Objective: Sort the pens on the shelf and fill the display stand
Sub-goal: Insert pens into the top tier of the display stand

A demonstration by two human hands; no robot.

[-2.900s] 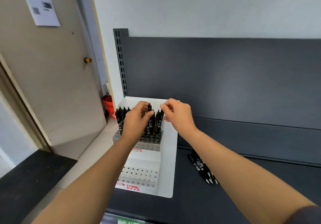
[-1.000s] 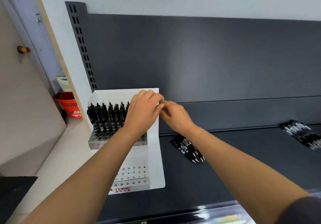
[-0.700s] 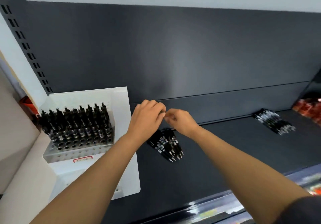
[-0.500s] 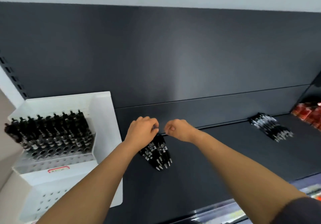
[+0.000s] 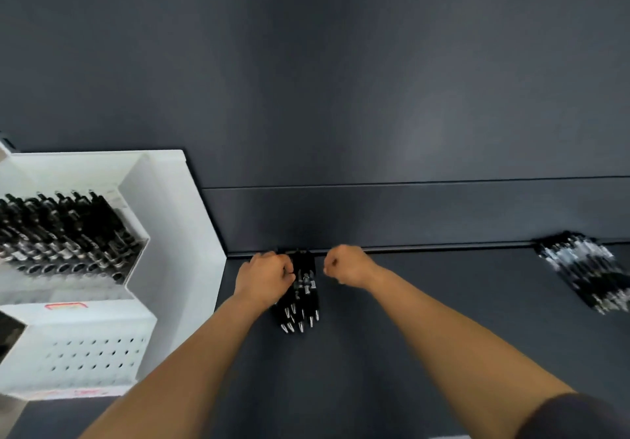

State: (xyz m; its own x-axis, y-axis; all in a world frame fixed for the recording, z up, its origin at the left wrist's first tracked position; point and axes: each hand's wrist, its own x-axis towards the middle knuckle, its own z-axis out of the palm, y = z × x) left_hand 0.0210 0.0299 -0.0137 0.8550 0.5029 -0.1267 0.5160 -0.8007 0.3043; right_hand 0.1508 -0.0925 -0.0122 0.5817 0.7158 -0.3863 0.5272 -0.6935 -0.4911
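Between left fingers [image 5: 285, 270] (curled against them, grip unclear) and right fingers [image 5: 329, 264] (curled, empty): pens [image 5: 305, 297] lying loose, looking light, stiff, slippery; we are favouring mid-barrel hold.

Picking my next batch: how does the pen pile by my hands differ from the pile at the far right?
The near pile lies straight, tips toward you, beside the left hand; the far-right pile lies slanted, away from both hands. The far-right pile looks larger than the near pile. Both are black pens on the shelf.

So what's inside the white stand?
Black pens stand in the stand's top tier; the lower holes hold none. The pens' lower ends are hidden in their slots.
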